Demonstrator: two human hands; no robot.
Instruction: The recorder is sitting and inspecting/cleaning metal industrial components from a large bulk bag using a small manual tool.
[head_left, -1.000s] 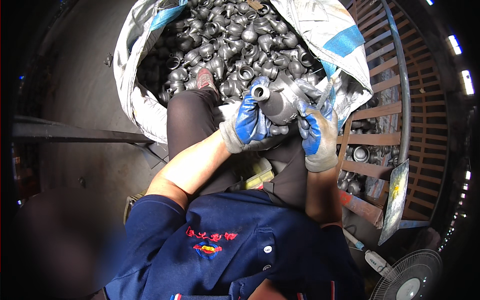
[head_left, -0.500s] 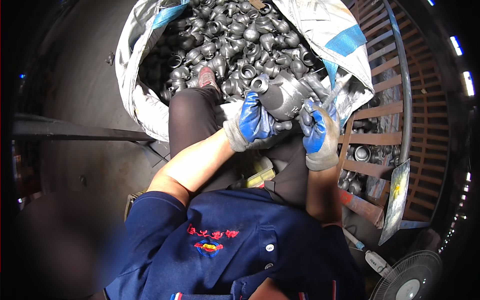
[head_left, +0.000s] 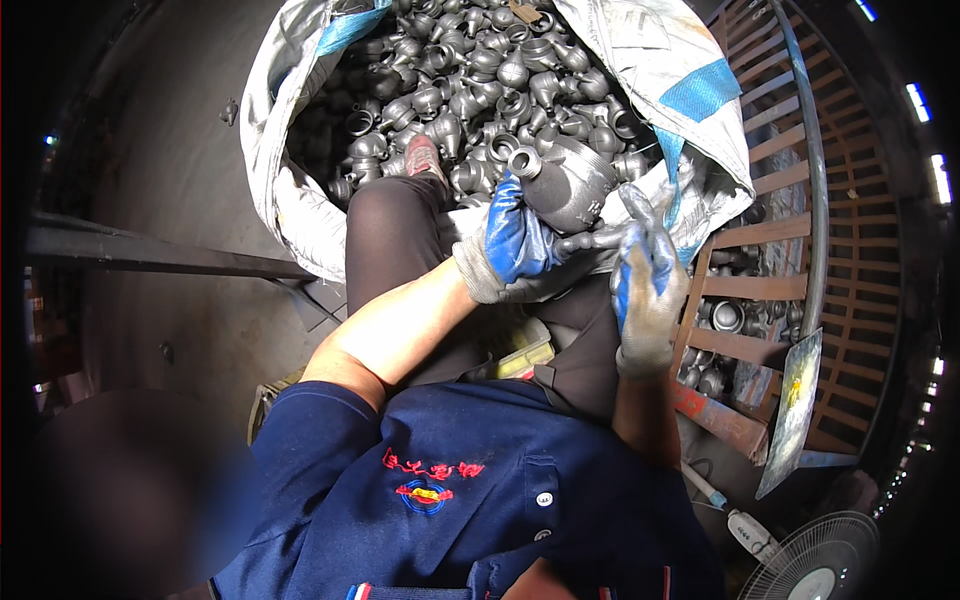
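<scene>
A dark grey metal casting (head_left: 575,188), wide and round with a small ringed neck, is gripped from below by my left hand (head_left: 515,240) in a blue-coated work glove. Its ringed neck points up and to the left. My right hand (head_left: 648,275), in a matching glove with worn grey fingertips, is just right of the casting. Its fingers are stretched out toward the part, and I see nothing held in them. Beyond both hands, a big white woven sack (head_left: 268,150) stands open, filled with similar grey castings (head_left: 512,70).
My shoe (head_left: 423,158) rests among the castings at the sack's near side. To the right stands a rusty slatted metal crate (head_left: 755,288) with more castings inside. A fan (head_left: 815,575) stands at lower right. A dark metal bar (head_left: 160,258) crosses the left side.
The casting has turned a little in my left hand. My right hand has moved slightly down and right, its fingers now straighter; the blurred pale shape beside it is gone from view.
</scene>
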